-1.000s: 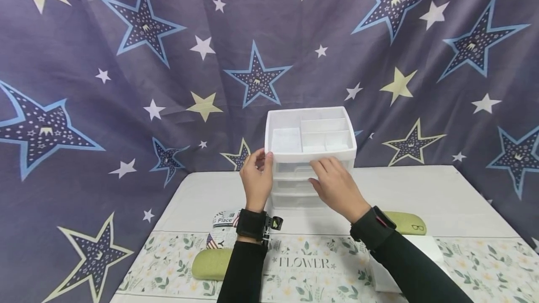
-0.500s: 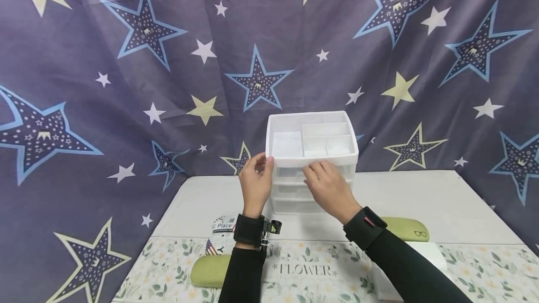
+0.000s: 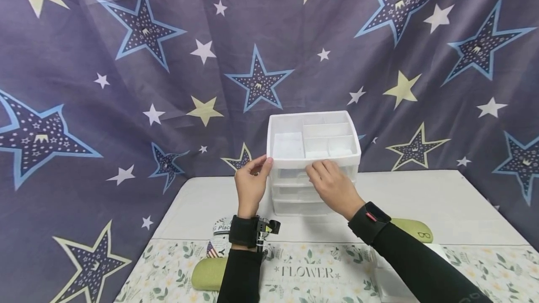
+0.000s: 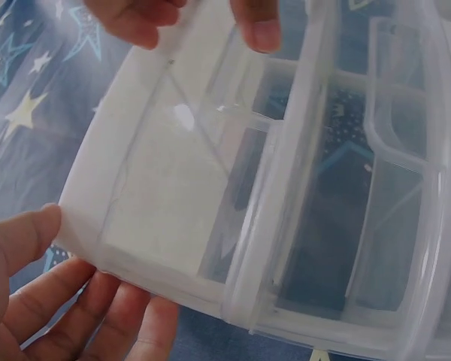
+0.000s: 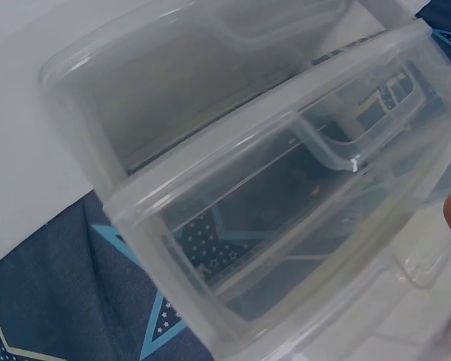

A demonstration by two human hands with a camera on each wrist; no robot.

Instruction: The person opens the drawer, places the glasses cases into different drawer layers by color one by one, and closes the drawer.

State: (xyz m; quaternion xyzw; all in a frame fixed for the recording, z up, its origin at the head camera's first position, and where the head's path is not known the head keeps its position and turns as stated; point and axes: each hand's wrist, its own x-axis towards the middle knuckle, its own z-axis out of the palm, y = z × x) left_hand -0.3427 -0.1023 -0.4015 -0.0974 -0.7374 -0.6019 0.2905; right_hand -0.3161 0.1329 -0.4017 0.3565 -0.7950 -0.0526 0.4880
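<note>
Right grip (image 3: 335,189) partly hides the drawer unit (image 3: 293,164), contact unclear.

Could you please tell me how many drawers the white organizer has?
3, stacked beneath its white top tray: the top drawer, partly covered by the right hand; the middle drawer; and the bottom drawer, just above the table.

The left hand (image 3: 251,182) grips the white drawer unit (image 3: 290,164) at nine o'clock; the right hand (image 3: 334,187) is before it at five.
</note>
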